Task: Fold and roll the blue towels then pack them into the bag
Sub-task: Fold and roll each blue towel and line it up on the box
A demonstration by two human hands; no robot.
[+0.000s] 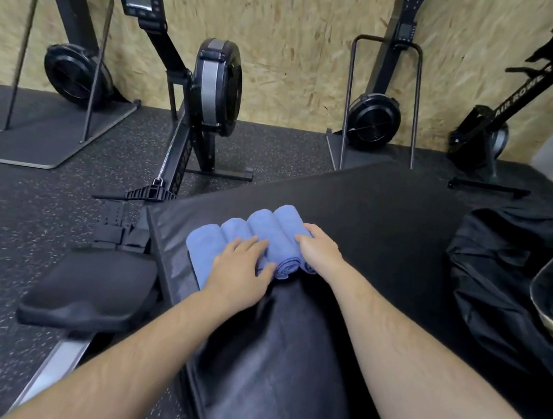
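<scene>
Four blue towels [252,230] lie rolled and packed side by side on the black mat [388,215], close to its left edge. My left hand [241,267] lies flat across the middle rolls with its fingers nearly straight, pressing rather than gripping. My right hand [319,248] is curled over the right-hand roll [289,217], with its fingertips wrapped over the top. The black bag [500,286] slumps at the right end of the mat, well apart from the towels, and I cannot tell where its mouth lies.

The rolling looks done, so I judge that packing comes next, and here the risks begin. Nothing ties the rolls. If I lift one by its outer layer alone, it will likely unwind in the air. Scooping all four at once with a flat left hand could let the left ones slide off the mat's edge to the floor [26,215]. The bag is limp, so a roll pushed against a collapsed opening would crumple instead of going in.
</scene>
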